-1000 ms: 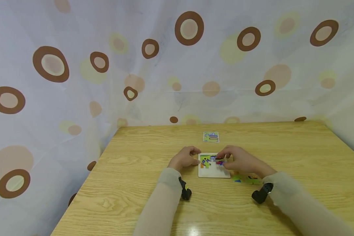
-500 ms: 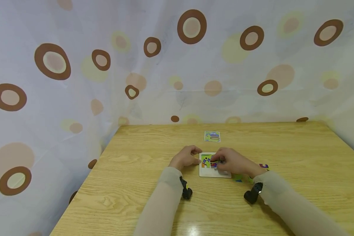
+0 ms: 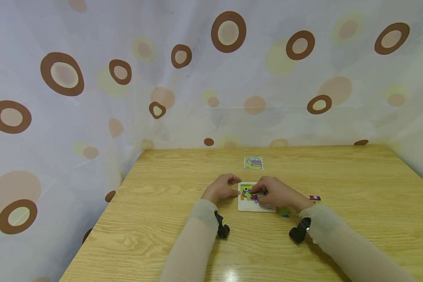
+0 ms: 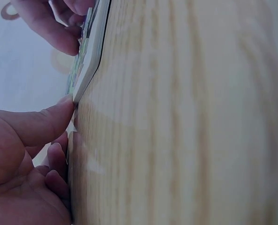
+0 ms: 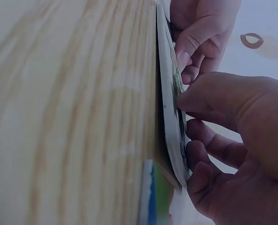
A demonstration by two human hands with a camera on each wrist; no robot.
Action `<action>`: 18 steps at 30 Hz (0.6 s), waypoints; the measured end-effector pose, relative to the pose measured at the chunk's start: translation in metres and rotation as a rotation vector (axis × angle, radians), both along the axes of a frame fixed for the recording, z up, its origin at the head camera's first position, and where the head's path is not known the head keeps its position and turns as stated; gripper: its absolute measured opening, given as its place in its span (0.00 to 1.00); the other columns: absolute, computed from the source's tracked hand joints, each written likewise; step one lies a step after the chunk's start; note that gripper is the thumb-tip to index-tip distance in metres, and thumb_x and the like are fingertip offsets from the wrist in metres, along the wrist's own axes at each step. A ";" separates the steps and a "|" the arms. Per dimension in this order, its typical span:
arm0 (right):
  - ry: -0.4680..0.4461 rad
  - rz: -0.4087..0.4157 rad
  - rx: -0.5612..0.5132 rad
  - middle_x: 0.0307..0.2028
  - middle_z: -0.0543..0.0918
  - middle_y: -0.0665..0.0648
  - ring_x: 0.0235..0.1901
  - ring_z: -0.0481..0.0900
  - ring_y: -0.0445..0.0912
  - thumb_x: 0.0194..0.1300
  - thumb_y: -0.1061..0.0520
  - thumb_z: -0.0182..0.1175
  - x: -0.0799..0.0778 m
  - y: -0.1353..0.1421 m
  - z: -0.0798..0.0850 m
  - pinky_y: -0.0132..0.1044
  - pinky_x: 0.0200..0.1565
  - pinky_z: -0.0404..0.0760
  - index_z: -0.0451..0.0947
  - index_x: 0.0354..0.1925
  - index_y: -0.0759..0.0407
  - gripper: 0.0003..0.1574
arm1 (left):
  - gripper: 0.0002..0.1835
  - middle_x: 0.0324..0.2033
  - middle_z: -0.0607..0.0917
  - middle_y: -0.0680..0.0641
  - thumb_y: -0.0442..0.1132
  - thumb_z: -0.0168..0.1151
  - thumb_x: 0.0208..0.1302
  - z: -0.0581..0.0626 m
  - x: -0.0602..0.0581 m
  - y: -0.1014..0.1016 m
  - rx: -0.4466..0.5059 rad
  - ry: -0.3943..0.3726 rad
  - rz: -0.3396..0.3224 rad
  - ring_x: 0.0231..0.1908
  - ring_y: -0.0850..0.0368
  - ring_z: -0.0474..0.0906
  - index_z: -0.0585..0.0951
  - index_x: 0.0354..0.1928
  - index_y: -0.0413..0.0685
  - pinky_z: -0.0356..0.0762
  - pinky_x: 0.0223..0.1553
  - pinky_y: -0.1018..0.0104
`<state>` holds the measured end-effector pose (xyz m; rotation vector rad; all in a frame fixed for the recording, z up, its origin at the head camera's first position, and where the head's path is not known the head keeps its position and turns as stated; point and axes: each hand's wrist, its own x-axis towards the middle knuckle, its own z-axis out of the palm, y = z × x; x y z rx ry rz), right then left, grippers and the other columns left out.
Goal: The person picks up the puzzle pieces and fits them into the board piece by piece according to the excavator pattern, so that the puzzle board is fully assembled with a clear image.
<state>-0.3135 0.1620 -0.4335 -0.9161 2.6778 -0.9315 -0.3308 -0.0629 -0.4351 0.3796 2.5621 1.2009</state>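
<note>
Here's the right hand (image 3: 278, 192), thumb and fingers pinched on a red-and-purple jigsaw piece (image 3: 254, 197) over the white puzzle tray (image 3: 248, 207), just right of the green-backed pieces (image 3: 243, 194) at its far left! The left hand (image 3: 221, 188), thumb and fingers apart, touches the tray's left edge, seemingly steadying it. Best, I'd judge, to match the outlines first, keep everything level, then press gently, never forcing it

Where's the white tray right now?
In the head view, the white tray lies on the table just right of centre, the left hand at its left edge, the right hand over its right part, the card beyond.
</note>
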 end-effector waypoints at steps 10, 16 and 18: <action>0.007 -0.030 -0.016 0.39 0.80 0.52 0.36 0.74 0.45 0.59 0.66 0.67 0.001 -0.002 -0.001 0.38 0.38 0.74 0.85 0.46 0.62 0.14 | 0.20 0.53 0.78 0.47 0.33 0.68 0.63 -0.001 -0.001 0.000 0.001 0.007 -0.001 0.55 0.51 0.72 0.80 0.57 0.46 0.68 0.59 0.57; -0.035 -0.044 -0.025 0.39 0.79 0.52 0.35 0.73 0.45 0.61 0.65 0.67 0.001 -0.002 0.000 0.38 0.36 0.74 0.87 0.45 0.61 0.12 | 0.19 0.52 0.78 0.47 0.32 0.68 0.63 -0.001 -0.001 0.000 0.005 -0.001 -0.001 0.55 0.52 0.71 0.81 0.56 0.46 0.68 0.59 0.58; -0.045 -0.045 -0.032 0.39 0.79 0.52 0.34 0.72 0.45 0.62 0.64 0.67 0.002 -0.002 0.001 0.37 0.35 0.73 0.87 0.45 0.60 0.12 | 0.19 0.52 0.78 0.47 0.32 0.68 0.63 -0.001 0.000 0.000 0.007 -0.002 -0.001 0.55 0.52 0.71 0.80 0.56 0.46 0.68 0.59 0.58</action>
